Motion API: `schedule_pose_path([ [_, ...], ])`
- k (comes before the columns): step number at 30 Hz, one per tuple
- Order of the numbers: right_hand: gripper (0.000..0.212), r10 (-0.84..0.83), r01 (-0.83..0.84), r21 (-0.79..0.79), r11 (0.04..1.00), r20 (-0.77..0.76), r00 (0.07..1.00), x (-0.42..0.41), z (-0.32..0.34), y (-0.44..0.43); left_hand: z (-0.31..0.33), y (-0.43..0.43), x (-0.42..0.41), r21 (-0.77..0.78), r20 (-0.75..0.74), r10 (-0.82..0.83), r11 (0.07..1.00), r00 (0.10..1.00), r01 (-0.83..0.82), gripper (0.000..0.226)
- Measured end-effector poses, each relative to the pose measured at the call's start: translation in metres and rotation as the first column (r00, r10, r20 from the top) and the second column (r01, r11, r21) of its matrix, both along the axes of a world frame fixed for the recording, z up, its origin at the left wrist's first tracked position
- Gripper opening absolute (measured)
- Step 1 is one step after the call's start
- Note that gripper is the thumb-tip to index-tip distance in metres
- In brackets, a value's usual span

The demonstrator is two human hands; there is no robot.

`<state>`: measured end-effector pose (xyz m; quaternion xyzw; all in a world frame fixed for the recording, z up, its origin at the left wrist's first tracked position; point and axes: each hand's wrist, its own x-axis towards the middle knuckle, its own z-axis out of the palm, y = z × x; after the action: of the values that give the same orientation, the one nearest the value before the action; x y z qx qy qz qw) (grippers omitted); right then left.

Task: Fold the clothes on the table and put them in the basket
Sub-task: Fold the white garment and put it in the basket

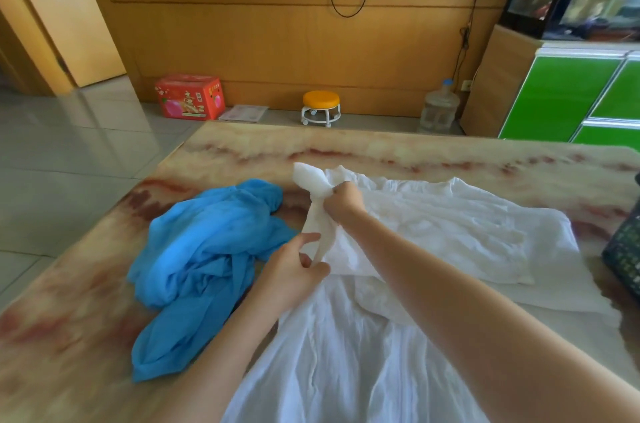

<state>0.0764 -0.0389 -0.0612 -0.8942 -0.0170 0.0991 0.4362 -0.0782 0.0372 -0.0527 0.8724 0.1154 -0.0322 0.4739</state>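
A white garment (433, 225) lies spread over the marble-patterned table (242, 152), reaching from the middle down to the near edge. My right hand (343, 199) grips a bunched white sleeve, lifted a little off the table. Lower on the same sleeve, my left hand (294, 270) pinches the cloth. To the left, apart from my hands, a crumpled blue garment (204, 260) lies in a heap. Only a corner of the dark basket (625, 253) shows at the right edge of the frame.
On the floor past the table's far edge stand a red carton (188, 97), a small orange-topped stool (320, 107) and a large water bottle (440, 107). A green cabinet (568, 97) stands at the far right. The table's left edge drops to tiled floor.
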Motion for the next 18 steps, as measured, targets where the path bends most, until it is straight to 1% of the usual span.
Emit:
schedule_pose_path([
  [2, 0.025, -0.026, 0.024, 0.044, 0.999, 0.049, 0.998, 0.0, 0.001, -0.025, 0.008, -0.022, 0.003, -0.118, -0.041, -0.077, 0.99, 0.996, 0.071, 0.056],
  [3, 0.029, -0.058, 0.053, 0.088, 0.995, 0.057, 0.997, 0.0, 0.0, -0.039, 0.01, -0.034, 0.006, -0.161, -0.039, -0.119, 0.981, 0.992, 0.111, 0.06],
  [4, 0.031, -0.102, 0.093, 0.148, 0.985, 0.051, 0.994, 0.0, -0.001, -0.054, 0.012, -0.047, 0.009, -0.171, -0.029, -0.156, 0.974, 0.987, 0.149, 0.062],
  [6, 0.03, -0.192, 0.18, 0.269, 0.946, 0.019, 0.981, 0.002, -0.006, -0.086, 0.014, -0.073, 0.014, -0.113, -0.008, -0.232, 0.967, 0.973, 0.23, 0.063],
  [8, 0.021, -0.266, 0.25, 0.368, 0.896, -0.009, 0.964, 0.001, -0.012, -0.117, 0.015, -0.098, 0.015, -0.071, 0.009, -0.304, 0.95, 0.953, 0.304, 0.061],
  [9, 0.017, -0.303, 0.283, 0.401, 0.871, -0.015, 0.953, 0.0, -0.016, -0.131, 0.013, -0.109, 0.015, -0.07, 0.019, -0.332, 0.941, 0.943, 0.332, 0.06],
  [11, 0.015, -0.356, 0.335, 0.425, 0.841, -0.033, 0.934, -0.004, -0.025, -0.156, 0.007, -0.128, 0.014, -0.084, 0.03, -0.357, 0.93, 0.933, 0.359, 0.057],
  [13, 0.014, -0.386, 0.37, 0.408, 0.834, -0.045, 0.921, -0.006, -0.036, -0.175, -0.003, -0.144, 0.013, -0.072, 0.02, -0.378, 0.923, 0.926, 0.378, 0.055],
  [15, 0.014, -0.377, 0.364, 0.328, 0.872, -0.025, 0.926, -0.003, -0.043, -0.188, -0.01, -0.154, 0.011, -0.096, -0.015, -0.405, 0.911, 0.914, 0.402, 0.055],
  [17, 0.014, -0.294, 0.289, 0.13, 0.948, 0.023, 0.955, -0.003, -0.04, -0.191, -0.013, -0.157, 0.01, -0.152, -0.043, -0.409, 0.905, 0.912, 0.398, 0.051],
  [18, 0.02, -0.248, 0.246, 0.034, 0.969, 0.067, 0.967, -0.003, -0.039, -0.191, -0.014, -0.156, 0.011, -0.16, -0.024, -0.392, 0.909, 0.92, 0.384, 0.045],
])
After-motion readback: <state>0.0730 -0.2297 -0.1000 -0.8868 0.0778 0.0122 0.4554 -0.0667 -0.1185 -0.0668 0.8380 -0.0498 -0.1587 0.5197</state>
